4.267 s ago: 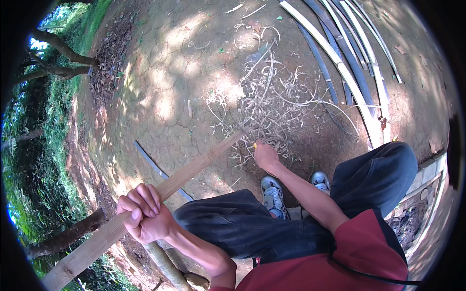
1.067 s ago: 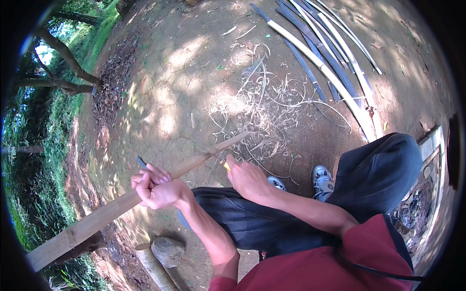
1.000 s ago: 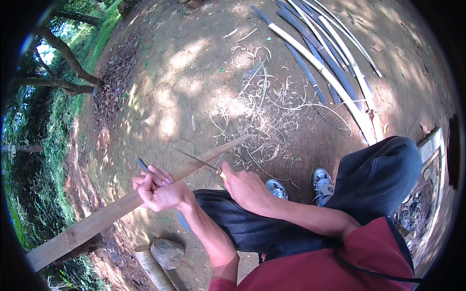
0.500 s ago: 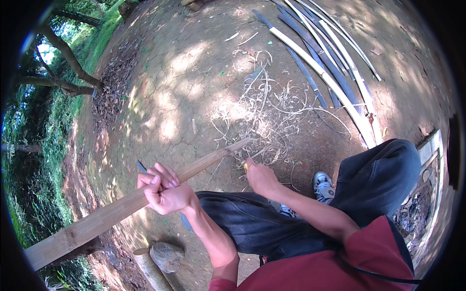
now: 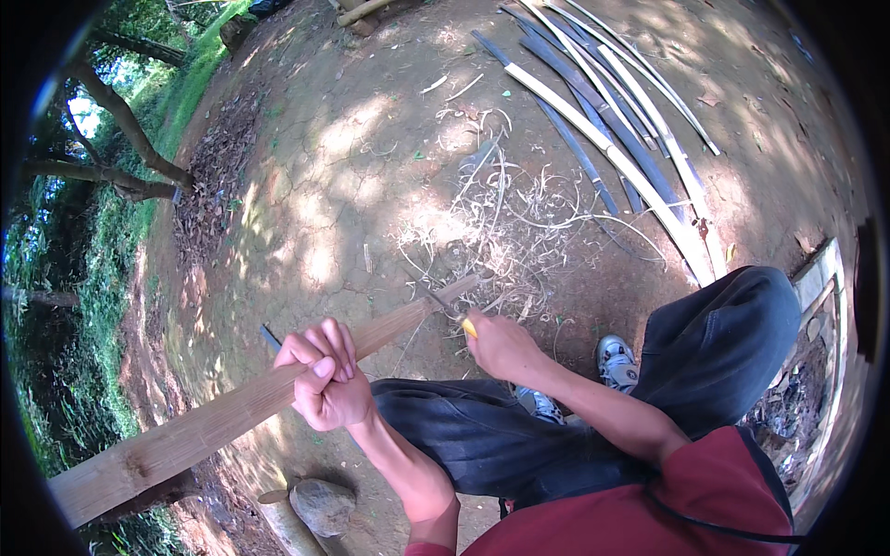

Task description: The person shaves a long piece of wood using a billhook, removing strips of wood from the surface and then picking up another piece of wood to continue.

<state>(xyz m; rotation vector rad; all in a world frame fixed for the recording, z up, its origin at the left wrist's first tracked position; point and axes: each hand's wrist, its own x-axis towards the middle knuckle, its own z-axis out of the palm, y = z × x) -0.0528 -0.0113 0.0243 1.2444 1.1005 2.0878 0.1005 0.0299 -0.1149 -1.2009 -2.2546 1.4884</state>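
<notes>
A long split bamboo slat (image 5: 209,419) slants from the lower left up toward the middle, over my bent left leg. My left hand (image 5: 326,375) is closed round it at mid-length. In my right hand (image 5: 505,348) is a knife (image 5: 469,328) with a yellow handle. Its thin blade lies across the slat near the far end. My right fingers are wrapped round the handle and partly hidden. The narrow dark tip of something (image 5: 270,337) sticks out behind my left hand; its kind is unclear.
Curled shavings (image 5: 519,218) litter the dirt beyond the slat's end. Several bamboo strips (image 5: 593,130), pale and dark, lie at the far right. A stone (image 5: 323,507) and a cut log (image 5: 289,524) rest at lower left. Trees (image 5: 120,120) stand on the left.
My right hand has shifted slightly down, and the knife blade now shows across the slat. My left hand has moved slightly right and down, and the slat appears turned with its face more visible.
</notes>
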